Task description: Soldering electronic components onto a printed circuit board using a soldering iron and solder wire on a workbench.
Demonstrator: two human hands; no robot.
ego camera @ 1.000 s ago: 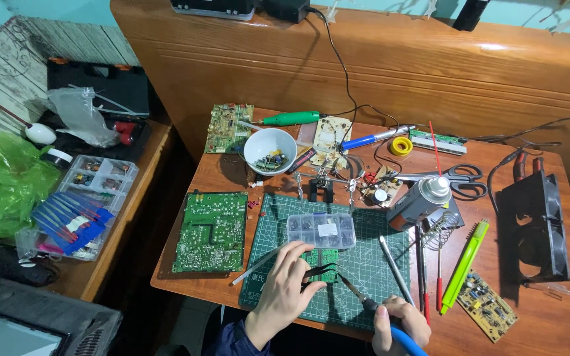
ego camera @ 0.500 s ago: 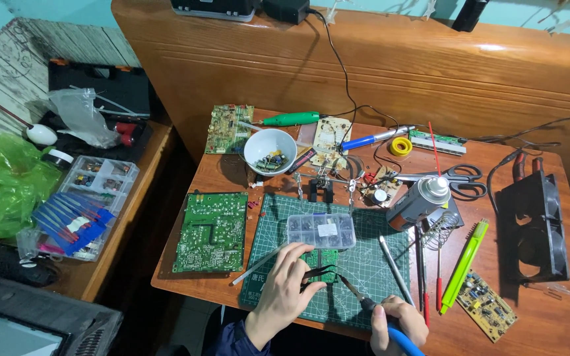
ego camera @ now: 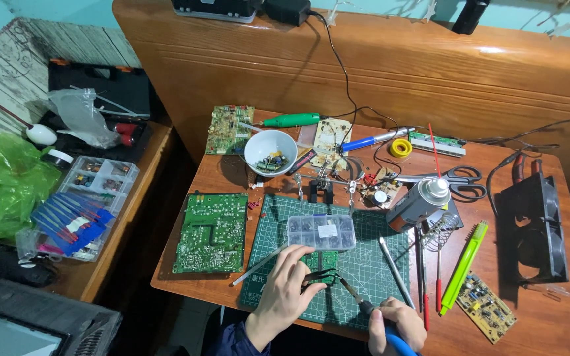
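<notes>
Green mat (ego camera: 371, 264), hands (ego camera: 285, 293) unmoved since before

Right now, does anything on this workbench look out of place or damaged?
Nothing looks damaged or spilled. The spray can lies tilted on the soldering-iron stand, and the yellow-green tool lies askew. The bench is crowded.

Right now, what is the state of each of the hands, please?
Left hand: closed on black tweezers, over a small green circuit board.
Right hand: closed on a soldering iron.
</notes>
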